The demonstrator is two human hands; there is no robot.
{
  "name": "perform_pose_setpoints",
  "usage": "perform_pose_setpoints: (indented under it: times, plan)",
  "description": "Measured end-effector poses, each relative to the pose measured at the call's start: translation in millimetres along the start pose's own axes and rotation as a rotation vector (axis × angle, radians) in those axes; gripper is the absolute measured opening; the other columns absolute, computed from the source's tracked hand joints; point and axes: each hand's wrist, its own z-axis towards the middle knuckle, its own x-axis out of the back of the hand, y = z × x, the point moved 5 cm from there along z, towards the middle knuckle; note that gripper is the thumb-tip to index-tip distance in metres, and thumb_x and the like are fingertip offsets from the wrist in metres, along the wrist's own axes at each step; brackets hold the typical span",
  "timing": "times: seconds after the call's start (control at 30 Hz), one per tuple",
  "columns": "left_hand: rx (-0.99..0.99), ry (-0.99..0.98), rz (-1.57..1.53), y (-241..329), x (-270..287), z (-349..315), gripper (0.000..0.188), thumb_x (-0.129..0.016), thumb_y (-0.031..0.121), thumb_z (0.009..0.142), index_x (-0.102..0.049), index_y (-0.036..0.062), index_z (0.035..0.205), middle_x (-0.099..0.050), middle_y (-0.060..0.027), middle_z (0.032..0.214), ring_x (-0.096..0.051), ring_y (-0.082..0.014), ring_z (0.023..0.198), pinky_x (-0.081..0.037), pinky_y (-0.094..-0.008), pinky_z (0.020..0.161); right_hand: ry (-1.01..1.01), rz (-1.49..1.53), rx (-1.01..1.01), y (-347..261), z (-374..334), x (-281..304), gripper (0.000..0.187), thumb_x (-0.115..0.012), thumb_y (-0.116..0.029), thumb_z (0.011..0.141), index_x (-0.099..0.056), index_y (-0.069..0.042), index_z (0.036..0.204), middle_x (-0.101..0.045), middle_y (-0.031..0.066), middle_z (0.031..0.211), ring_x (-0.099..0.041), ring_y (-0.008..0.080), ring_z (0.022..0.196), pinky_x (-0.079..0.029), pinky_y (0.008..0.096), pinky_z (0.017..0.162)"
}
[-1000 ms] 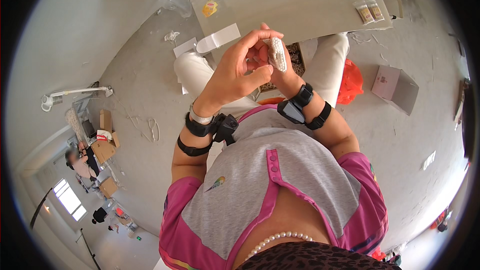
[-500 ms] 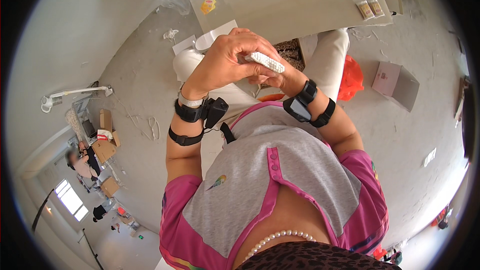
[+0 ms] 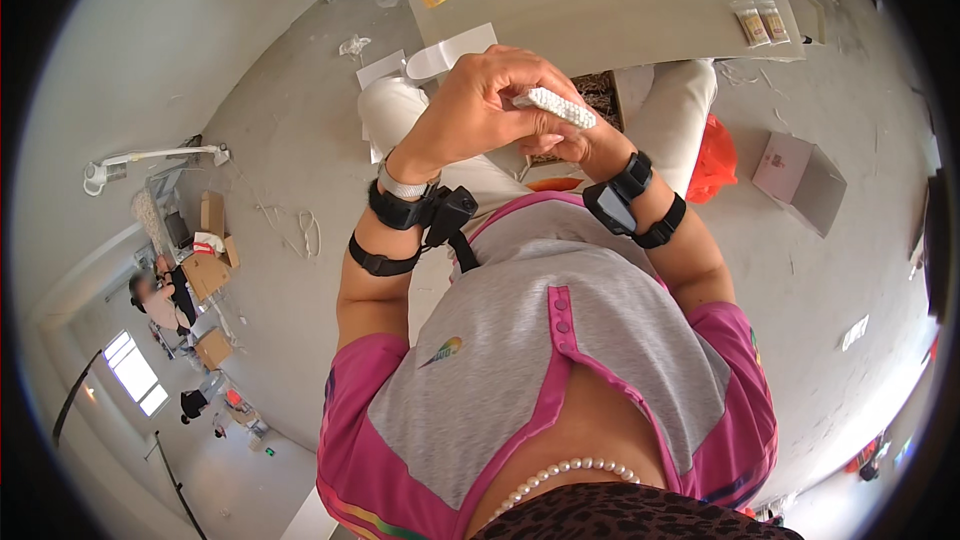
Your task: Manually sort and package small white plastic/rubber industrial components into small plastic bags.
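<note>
Swab bundle (image 3: 560, 108) (looks like cotton swabs, white tips packed tight): head view, 1 o'clock, up between the hands, clear of the table (image 3: 600, 20). Left hand (image 3: 488, 90) is clenched on it, thumb below, fingers above. Right hand (image 3: 600, 148) sits just under it, touching by the look of it; grip partly hidden, can't tell how firm. Progress, my read: swabs gathered into one bunch, two packs (image 3: 760, 22) lying on the table at 2 o'clock. Left: bundle not set down; count outstanding can't be told. Box (image 3: 604, 90) between knees, 1 o'clock, holds brownish bits, too small to identify.
</note>
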Motion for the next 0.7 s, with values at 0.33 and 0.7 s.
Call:
perform_pose_setpoints:
  times: [0.33, 0.7]
  plan:
    - [-0.013, -0.040, -0.055, 6.0, 0.8, -2.3, 0.023, -0.086, 0.015, 0.080, -0.078, 0.0114, 0.101, -0.076, -0.0011, 0.099, -0.069, -0.0146, 0.099, -0.052, -0.0337, 0.091, 0.397, -0.432, 0.053, -3.8, 1.4, -9.3, 0.021, -0.056, -0.024, 0.105, -0.058, -0.007, 0.119, -0.060, -0.0027, 0.097, -0.057, 0.0071, 0.087, -0.049, 0.0252, 0.073]
    - [0.038, 0.249, -0.092, 19.6, 4.3, -18.7, 0.042, -0.062, 0.005, 0.084, -0.068, 0.0042, 0.125, -0.054, -0.0064, 0.119, -0.055, -0.0167, 0.106, -0.045, -0.0321, 0.098, 0.227, 0.004, 0.270, -15.6, 32.8, 13.4, 0.030, -0.054, -0.031, 0.107, -0.069, -0.005, 0.104, -0.071, 0.0032, 0.092, -0.071, 0.0125, 0.076, -0.061, 0.0284, 0.062]
